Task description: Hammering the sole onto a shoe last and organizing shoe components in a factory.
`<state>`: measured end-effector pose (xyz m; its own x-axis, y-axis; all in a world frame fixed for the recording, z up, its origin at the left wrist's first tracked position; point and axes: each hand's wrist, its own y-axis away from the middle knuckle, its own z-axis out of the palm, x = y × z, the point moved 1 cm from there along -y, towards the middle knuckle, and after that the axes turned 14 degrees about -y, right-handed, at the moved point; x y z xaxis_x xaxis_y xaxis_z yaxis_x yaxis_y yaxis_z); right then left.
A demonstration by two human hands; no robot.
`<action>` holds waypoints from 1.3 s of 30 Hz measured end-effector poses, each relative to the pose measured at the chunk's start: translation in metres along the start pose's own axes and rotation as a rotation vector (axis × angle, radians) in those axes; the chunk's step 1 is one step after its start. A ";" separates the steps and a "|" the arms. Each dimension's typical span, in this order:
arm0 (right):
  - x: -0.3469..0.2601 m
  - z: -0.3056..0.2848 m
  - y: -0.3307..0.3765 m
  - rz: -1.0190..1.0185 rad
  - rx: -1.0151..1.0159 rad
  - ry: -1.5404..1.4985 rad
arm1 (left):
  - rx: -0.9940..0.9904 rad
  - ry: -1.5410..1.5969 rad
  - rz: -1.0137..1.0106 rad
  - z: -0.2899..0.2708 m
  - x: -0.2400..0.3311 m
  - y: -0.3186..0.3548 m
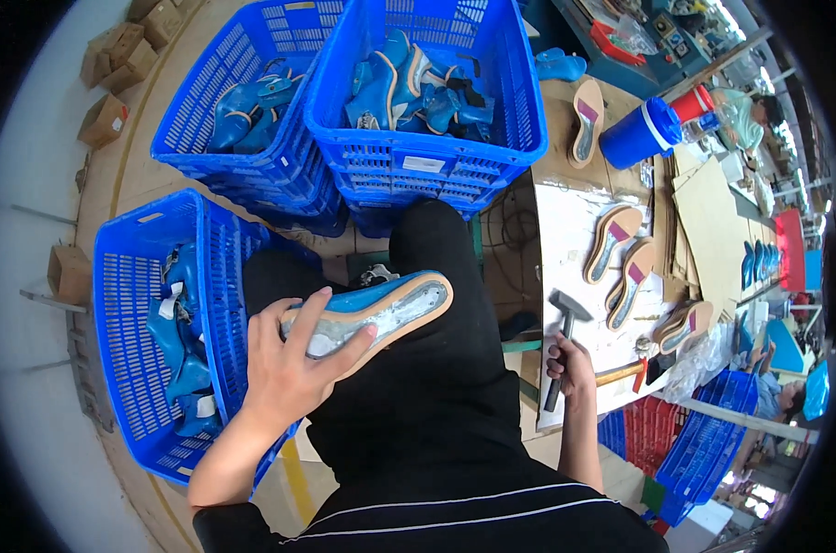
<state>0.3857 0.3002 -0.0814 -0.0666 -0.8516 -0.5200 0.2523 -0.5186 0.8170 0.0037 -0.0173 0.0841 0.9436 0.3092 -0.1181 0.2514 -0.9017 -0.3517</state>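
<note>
Over my lap, my left hand [294, 359] grips a blue shoe last [381, 313], its underside turned up. That underside is grey and shiny, with a tan rim running round it. My right hand [572, 366] is wrapped round the dark handle of a hammer [571, 307], whose metal head points away from me over the white-topped workbench [565, 221]. Two tan soles [612, 241] [632, 281] with purple patches lie on the bench just beyond the hammer. Close to my right hand rests another hammer [624, 373] with a wooden handle and a red part.
Blue crates [427, 147] [224, 170] of blue lasts stand stacked ahead; another crate [151, 359] is at my left. The bench also carries more soles [683, 327] [586, 120], a blue jug [639, 134], cardboard sheets [713, 221] and plastic film [704, 369]. Other people are at far right.
</note>
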 end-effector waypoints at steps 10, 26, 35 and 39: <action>0.003 0.152 0.136 -0.483 -0.254 0.417 | 0.020 -0.054 0.008 0.002 -0.003 0.005; -0.034 0.216 0.210 -1.277 -0.686 1.181 | 0.023 0.021 -0.039 -0.001 -0.006 0.013; -0.007 0.198 0.183 -1.036 -0.529 1.320 | 0.038 0.019 -0.050 0.001 -0.005 0.011; -0.012 0.185 0.184 -1.286 -0.726 0.717 | 0.040 0.010 -0.054 0.000 -0.003 0.012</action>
<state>0.2543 0.2008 0.1213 -0.1957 0.3991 -0.8958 0.7748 -0.4970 -0.3907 0.0042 -0.0286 0.0798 0.9311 0.3538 -0.0883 0.2935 -0.8708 -0.3945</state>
